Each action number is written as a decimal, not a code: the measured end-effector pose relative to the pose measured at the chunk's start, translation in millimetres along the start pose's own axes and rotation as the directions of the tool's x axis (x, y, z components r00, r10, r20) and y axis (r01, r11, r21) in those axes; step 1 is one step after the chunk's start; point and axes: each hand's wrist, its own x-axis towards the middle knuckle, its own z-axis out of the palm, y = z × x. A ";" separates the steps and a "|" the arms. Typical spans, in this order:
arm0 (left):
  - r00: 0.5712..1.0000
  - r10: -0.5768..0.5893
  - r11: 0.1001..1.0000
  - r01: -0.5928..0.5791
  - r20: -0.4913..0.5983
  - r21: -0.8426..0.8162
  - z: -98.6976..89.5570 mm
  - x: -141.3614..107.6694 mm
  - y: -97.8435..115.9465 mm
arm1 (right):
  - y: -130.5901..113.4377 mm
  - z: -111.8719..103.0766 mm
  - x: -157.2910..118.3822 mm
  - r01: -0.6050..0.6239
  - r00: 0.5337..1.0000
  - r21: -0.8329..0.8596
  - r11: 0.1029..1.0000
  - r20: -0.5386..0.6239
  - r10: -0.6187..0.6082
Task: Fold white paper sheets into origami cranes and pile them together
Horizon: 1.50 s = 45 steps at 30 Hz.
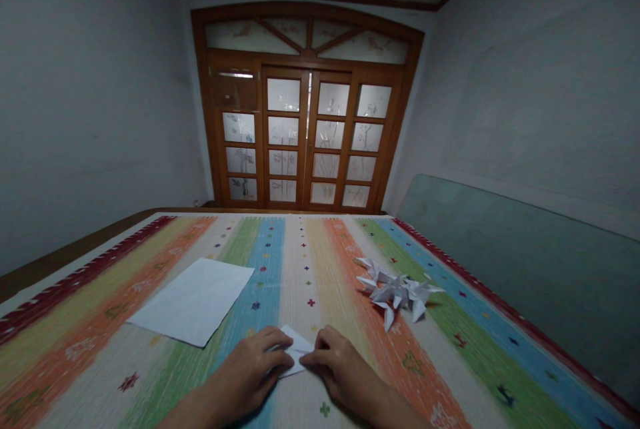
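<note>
Pale walls rise on both sides of a dim room, with a wide arched wooden door frame set between them at the far end; its doors carry rows of glass panes painted with plant designs. Next in size comes the table, its brown edge showing at the far left, nearly all of it covered by a striped cloth in red, yellow, orange, white, green and blue with small woven figures. Along the right side stands a pale green panel with a rounded corner. On the left half of the cloth lies a flat white sheet, set at an angle. At the near edge of the view, the left hand and right hand come in low over the cloth. Farther off to the right sits a cluster of pointed folded paper shapes, bunched together. Smallest is the folded paper between the hands, right of the sheet: each grip is closed on it, fingers and thumb together at its edges, partly hiding its outline.
</note>
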 end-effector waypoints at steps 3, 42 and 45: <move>1.000 0.000 1.000 0.000 0.016 0.021 -1.4 -1.8 3.7 | -0.5 -0.1 0.9 -0.016 1.000 0.013 1.000 -0.010 0.016; 0.981 -0.191 0.967 0.194 0.033 -0.164 -0.2 -6.4 -7.6 | 15.0 10.2 0.7 -0.057 0.985 0.112 0.992 -0.158 0.074; 0.969 -0.235 0.956 0.244 0.071 -0.161 -3.0 -5.9 -3.8 | 16.0 11.2 -0.2 -0.025 0.985 0.122 0.992 -0.168 0.045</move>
